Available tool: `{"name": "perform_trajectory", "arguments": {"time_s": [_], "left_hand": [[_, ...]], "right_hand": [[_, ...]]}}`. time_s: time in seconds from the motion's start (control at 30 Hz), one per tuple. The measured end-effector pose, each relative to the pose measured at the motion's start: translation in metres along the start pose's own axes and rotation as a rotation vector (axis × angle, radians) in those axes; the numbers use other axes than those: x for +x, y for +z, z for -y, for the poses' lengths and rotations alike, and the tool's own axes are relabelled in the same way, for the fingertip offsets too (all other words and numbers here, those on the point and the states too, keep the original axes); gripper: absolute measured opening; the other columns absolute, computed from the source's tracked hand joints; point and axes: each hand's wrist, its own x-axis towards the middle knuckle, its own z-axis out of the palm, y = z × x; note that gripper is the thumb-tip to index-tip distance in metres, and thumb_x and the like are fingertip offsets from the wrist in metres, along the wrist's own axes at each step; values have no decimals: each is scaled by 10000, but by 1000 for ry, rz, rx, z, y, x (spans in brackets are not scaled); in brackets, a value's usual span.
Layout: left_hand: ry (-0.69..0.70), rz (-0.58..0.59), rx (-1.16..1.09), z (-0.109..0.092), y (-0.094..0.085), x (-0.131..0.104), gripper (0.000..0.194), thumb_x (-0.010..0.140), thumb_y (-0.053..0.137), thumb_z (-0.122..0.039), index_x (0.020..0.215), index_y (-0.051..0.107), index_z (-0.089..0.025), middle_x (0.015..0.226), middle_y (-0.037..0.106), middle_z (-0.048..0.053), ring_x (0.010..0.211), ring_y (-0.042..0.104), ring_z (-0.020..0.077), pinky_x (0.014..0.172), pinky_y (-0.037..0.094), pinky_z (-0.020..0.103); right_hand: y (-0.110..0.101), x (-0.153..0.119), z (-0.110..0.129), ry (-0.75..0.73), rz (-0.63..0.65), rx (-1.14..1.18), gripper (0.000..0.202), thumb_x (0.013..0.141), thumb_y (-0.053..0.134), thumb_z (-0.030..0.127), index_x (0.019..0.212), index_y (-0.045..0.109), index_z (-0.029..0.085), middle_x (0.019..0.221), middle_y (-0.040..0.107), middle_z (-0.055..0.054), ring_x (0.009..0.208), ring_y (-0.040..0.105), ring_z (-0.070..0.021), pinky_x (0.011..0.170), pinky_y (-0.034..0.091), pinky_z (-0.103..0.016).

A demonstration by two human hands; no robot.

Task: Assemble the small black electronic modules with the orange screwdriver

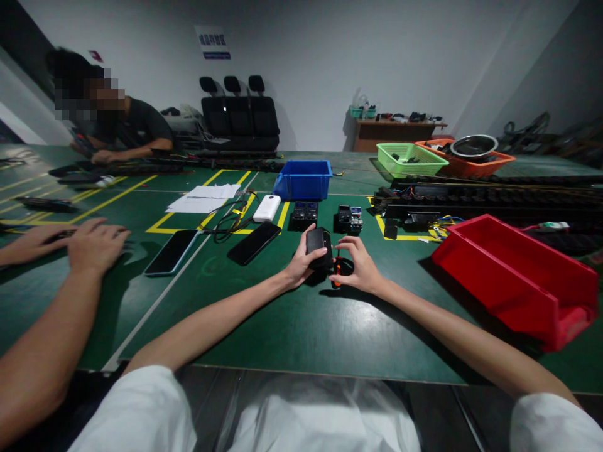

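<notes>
Over the green table (pixel 264 333), a black box (pixel 319 247) is held up.
It is gripped by the left hand (pixel 299 262) and should be kept still; beside it, a smaller orange tool (pixel 338 274) is pinched by the right hand (pixel 360 265).

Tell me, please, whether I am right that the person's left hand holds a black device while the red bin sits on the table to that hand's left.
Not quite: the head view shows the red bin on the table to the right of the left hand, which does hold a black device.
</notes>
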Motion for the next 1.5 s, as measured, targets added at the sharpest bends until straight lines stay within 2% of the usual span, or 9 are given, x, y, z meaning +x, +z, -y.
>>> {"name": "perform_trajectory", "arguments": {"time_s": [0.2, 0.3, 0.4, 0.57, 0.7, 0.8, 0.97, 1.17, 1.5], "left_hand": [[9, -118, -1, -1, 0, 1, 949, 776, 715, -276, 1483, 101, -427, 1094, 614, 24, 823, 666, 135, 814, 575, 358], [-12, -125, 6, -2, -1, 1, 949, 777, 711, -286, 1480, 92, -442, 1102, 614, 29, 803, 674, 147, 792, 584, 382], [-39, -103, 7, -3, -3, 2, 951, 778, 705, -283, 1477, 82, -449, 1092, 612, 29, 805, 681, 162, 781, 588, 412], [-60, -37, 0, -5, -5, 3, 974, 781, 691, -264, 1478, 36, -447, 1052, 611, 18, 819, 689, 174, 791, 583, 444], [-64, 8, 10, -6, -10, 5, 976, 772, 687, -259, 1479, 40, -443, 1056, 606, 22, 822, 700, 190, 766, 584, 441], [-45, 26, 27, -6, -15, 7, 963, 766, 684, -257, 1481, 61, -425, 1054, 600, 29, 800, 699, 186, 735, 588, 418], [-8, 54, 69, -6, -21, 13, 948, 758, 690, -254, 1474, 92, -416, 1034, 585, 23, 772, 687, 172, 692, 589, 381], [29, 43, 96, -1, -22, 14, 884, 767, 691, -301, 1458, 146, -387, 1018, 589, 25, 716, 679, 156, 652, 584, 349], [64, 25, 117, -3, -17, 8, 871, 765, 695, -286, 1453, 167, -366, 982, 594, 19, 688, 675, 153, 627, 575, 335]], "right_hand": [[-1, -2, 8, 14, 238, -267, 668, 623, 708, 699, 1051, 577, 204, 952, 589, -94, 870, 601, -283, 764, 509, -419], [-2, -2, 9, 90, 302, -313, 433, 766, 658, 518, 1058, 574, 209, 919, 645, -85, 823, 628, -258, 705, 479, -346], [-7, 1, 2, 169, 319, -307, 327, 791, 615, 325, 1102, 574, 230, 950, 684, -68, 780, 646, -232, 631, 441, -293], [-20, 6, -14, 252, 56, -44, 231, 809, 524, 234, 1009, 637, 211, 930, 699, -46, 759, 633, -199, 682, 460, -304], [-26, 3, -26, 392, -197, 351, 230, 870, 477, 306, 974, 648, 193, 731, 642, -10, 581, 555, -140, 566, 441, -273], [-25, -5, -37, 482, -271, 630, 226, 868, 508, 347, 968, 635, 189, 663, 617, 10, 501, 518, -119, 501, 418, -254], [-27, -14, -49, 602, -392, 899, 164, 827, 550, 319, 838, 640, 183, 570, 596, 14, 476, 521, -114, 433, 380, -213], [-29, -12, -46, 660, -405, 1044, 179, 789, 635, 346, 735, 619, 176, 529, 567, 25, 427, 489, -83, 392, 342, -179], [-26, -13, -41, 642, -327, 1024, 209, 789, 679, 376, 769, 635, 172, 586, 609, 16, 468, 552, -91, 411, 406, -178]]}}
